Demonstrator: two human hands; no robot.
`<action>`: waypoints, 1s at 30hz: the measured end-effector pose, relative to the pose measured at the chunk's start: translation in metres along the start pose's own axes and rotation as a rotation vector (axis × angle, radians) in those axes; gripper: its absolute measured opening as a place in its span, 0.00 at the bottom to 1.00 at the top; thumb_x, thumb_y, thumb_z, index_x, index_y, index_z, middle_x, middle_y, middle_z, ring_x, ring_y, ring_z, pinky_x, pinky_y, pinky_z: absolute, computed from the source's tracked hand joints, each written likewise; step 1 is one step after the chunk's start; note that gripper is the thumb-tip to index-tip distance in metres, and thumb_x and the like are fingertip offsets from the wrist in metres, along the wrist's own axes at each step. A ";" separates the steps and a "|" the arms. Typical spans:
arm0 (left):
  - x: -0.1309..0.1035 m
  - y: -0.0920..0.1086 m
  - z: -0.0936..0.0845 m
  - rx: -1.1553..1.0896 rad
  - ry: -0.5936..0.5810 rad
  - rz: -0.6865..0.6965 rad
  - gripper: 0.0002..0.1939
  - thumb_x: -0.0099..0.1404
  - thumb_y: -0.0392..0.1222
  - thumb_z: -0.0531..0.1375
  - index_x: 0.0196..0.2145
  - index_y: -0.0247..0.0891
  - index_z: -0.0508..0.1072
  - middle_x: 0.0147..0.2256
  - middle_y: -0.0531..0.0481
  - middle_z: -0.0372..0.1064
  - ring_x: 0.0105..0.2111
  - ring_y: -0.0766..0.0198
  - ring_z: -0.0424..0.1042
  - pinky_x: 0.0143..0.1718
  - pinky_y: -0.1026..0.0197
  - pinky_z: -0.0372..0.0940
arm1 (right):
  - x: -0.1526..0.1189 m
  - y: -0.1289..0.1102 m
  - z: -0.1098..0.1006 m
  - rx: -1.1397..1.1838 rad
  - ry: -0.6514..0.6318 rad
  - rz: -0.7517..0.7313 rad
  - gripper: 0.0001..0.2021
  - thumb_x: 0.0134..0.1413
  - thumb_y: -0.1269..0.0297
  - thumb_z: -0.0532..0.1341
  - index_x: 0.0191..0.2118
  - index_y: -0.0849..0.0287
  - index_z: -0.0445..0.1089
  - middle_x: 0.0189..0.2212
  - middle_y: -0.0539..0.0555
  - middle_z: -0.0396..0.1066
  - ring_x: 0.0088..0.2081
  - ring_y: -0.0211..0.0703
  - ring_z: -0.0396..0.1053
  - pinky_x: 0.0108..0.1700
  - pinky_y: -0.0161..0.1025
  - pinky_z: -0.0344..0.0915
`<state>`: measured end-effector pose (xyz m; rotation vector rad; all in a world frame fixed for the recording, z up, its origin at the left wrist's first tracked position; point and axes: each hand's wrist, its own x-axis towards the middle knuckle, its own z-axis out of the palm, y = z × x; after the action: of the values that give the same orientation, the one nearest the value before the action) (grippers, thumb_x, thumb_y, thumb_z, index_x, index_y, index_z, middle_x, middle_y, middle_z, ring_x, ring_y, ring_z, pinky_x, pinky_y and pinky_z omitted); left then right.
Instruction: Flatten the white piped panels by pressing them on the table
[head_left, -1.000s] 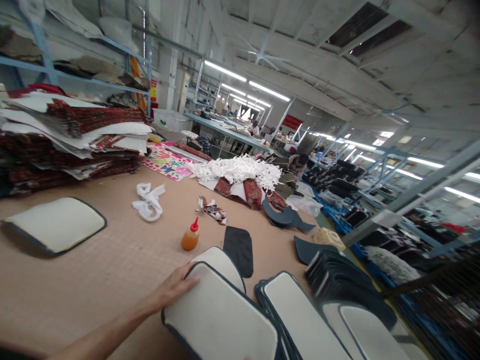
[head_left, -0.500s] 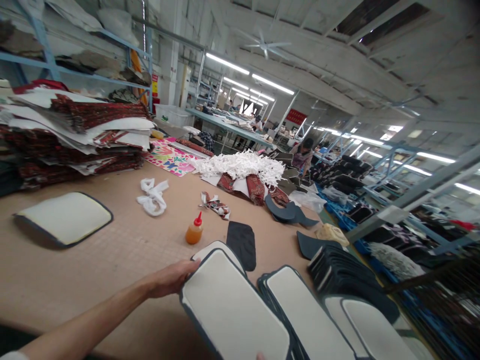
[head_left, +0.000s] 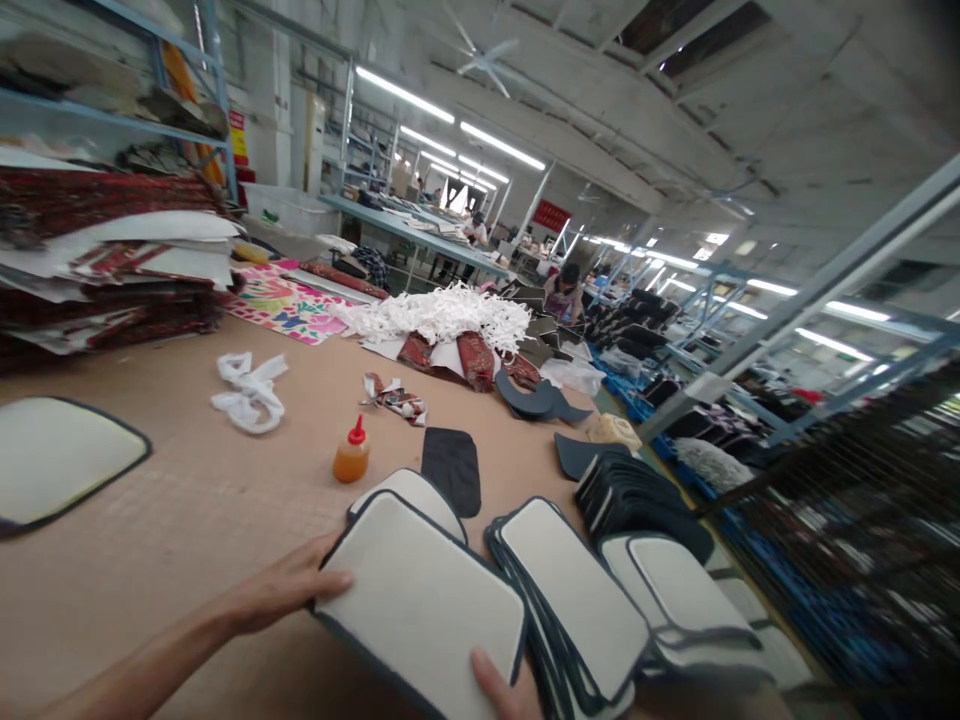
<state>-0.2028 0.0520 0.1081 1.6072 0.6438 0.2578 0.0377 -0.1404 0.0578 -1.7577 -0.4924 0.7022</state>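
Hands (head_left: 296, 585): two, both clasping one pale panel (head_left: 427, 595) | orange bottle (head_left: 351, 460): one

Foremost panel (head_left: 420, 600): cream, dark-edged. Worktop (head_left: 187, 500): plain tan. Bottle (head_left: 351, 462): orange, red-tipped. Sheet (head_left: 289, 305): pink, multicoloured floral print. Shredded heap (head_left: 442, 315): white. Flat pad (head_left: 451, 470): near-black.

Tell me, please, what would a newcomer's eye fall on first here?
Probably the pale panel with a dark border, front centre, with the left hand at its left edge and the right hand at its near right edge. Then the orange bottle with a red tip, standing on the brown table beyond the panel. Farther back, a heap of white shreds lies on red patterned pieces.
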 end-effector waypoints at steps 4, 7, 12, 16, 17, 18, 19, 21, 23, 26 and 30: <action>0.005 -0.002 0.010 0.199 0.174 0.042 0.24 0.58 0.50 0.52 0.49 0.35 0.65 0.42 0.47 0.69 0.42 0.53 0.66 0.44 0.60 0.61 | 0.001 0.012 0.017 -0.053 0.033 0.007 0.38 0.30 0.38 0.60 0.38 0.72 0.69 0.35 0.68 0.71 0.40 0.60 0.67 0.43 0.50 0.62; 0.012 -0.010 0.020 0.239 0.251 0.085 0.23 0.60 0.46 0.48 0.50 0.34 0.65 0.40 0.46 0.70 0.38 0.54 0.68 0.42 0.60 0.62 | -0.001 0.014 0.029 -0.123 0.092 0.008 0.40 0.32 0.36 0.58 0.38 0.75 0.69 0.34 0.70 0.70 0.40 0.61 0.67 0.43 0.50 0.62; 0.013 -0.016 0.010 0.215 0.237 0.071 0.24 0.58 0.47 0.50 0.49 0.34 0.66 0.38 0.47 0.71 0.40 0.53 0.68 0.44 0.59 0.62 | -0.001 -0.010 0.020 0.094 -0.027 0.082 0.36 0.33 0.37 0.57 0.38 0.69 0.69 0.35 0.63 0.72 0.40 0.55 0.68 0.43 0.45 0.63; 0.010 -0.011 0.011 0.227 0.202 0.080 0.22 0.58 0.45 0.50 0.48 0.34 0.67 0.38 0.48 0.71 0.38 0.54 0.69 0.42 0.60 0.63 | 0.006 -0.031 0.011 -0.140 -0.001 0.032 0.35 0.36 0.35 0.54 0.33 0.69 0.70 0.34 0.66 0.71 0.41 0.58 0.66 0.44 0.46 0.62; 0.010 -0.010 0.012 0.227 0.204 0.083 0.22 0.58 0.45 0.50 0.48 0.34 0.67 0.39 0.48 0.71 0.38 0.54 0.69 0.42 0.60 0.63 | 0.007 -0.035 0.009 -0.236 0.019 0.008 0.36 0.36 0.35 0.53 0.33 0.70 0.70 0.34 0.68 0.71 0.41 0.59 0.66 0.44 0.47 0.61; 0.010 -0.009 0.011 0.225 0.209 0.081 0.22 0.58 0.45 0.50 0.48 0.33 0.67 0.39 0.47 0.71 0.38 0.54 0.69 0.41 0.60 0.63 | 0.009 -0.039 0.006 -0.293 0.017 -0.013 0.35 0.38 0.36 0.52 0.33 0.70 0.70 0.34 0.68 0.71 0.41 0.59 0.65 0.44 0.47 0.61; 0.010 -0.007 0.010 0.224 0.212 0.075 0.22 0.57 0.45 0.50 0.48 0.33 0.67 0.38 0.47 0.71 0.38 0.54 0.69 0.41 0.61 0.63 | 0.010 -0.044 0.001 -0.316 -0.030 -0.035 0.34 0.39 0.37 0.52 0.34 0.69 0.71 0.34 0.66 0.71 0.40 0.58 0.66 0.44 0.46 0.60; 0.010 -0.004 0.003 0.230 0.193 0.059 0.22 0.57 0.45 0.50 0.47 0.33 0.67 0.38 0.47 0.71 0.38 0.54 0.69 0.40 0.61 0.63 | 0.011 -0.056 -0.011 -0.274 -0.307 -0.069 0.31 0.42 0.40 0.54 0.35 0.68 0.71 0.32 0.62 0.72 0.37 0.54 0.67 0.39 0.43 0.62; 0.010 0.003 -0.005 0.256 0.141 0.050 0.21 0.57 0.44 0.51 0.46 0.33 0.67 0.37 0.48 0.71 0.38 0.55 0.68 0.39 0.62 0.63 | 0.011 -0.075 -0.023 -0.169 -0.672 -0.062 0.27 0.42 0.44 0.57 0.38 0.66 0.71 0.31 0.57 0.72 0.36 0.51 0.68 0.36 0.39 0.62; 0.009 0.020 -0.009 0.328 0.044 0.053 0.18 0.57 0.44 0.51 0.43 0.34 0.69 0.36 0.49 0.70 0.37 0.55 0.68 0.39 0.62 0.62 | 0.012 -0.107 -0.028 -0.119 -0.925 -0.007 0.24 0.41 0.53 0.62 0.44 0.62 0.68 0.37 0.54 0.71 0.40 0.48 0.67 0.39 0.37 0.61; 0.012 0.043 0.001 0.404 -0.016 0.051 0.20 0.56 0.41 0.52 0.46 0.34 0.68 0.41 0.47 0.69 0.43 0.54 0.65 0.44 0.62 0.59 | 0.013 -0.129 -0.001 -0.312 -0.953 -0.052 0.20 0.35 0.64 0.66 0.40 0.59 0.69 0.37 0.51 0.72 0.39 0.46 0.68 0.39 0.35 0.63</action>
<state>-0.1812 0.0567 0.1470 2.0121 0.6724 0.1580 0.0509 -0.0956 0.1788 -1.5889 -1.3372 1.4843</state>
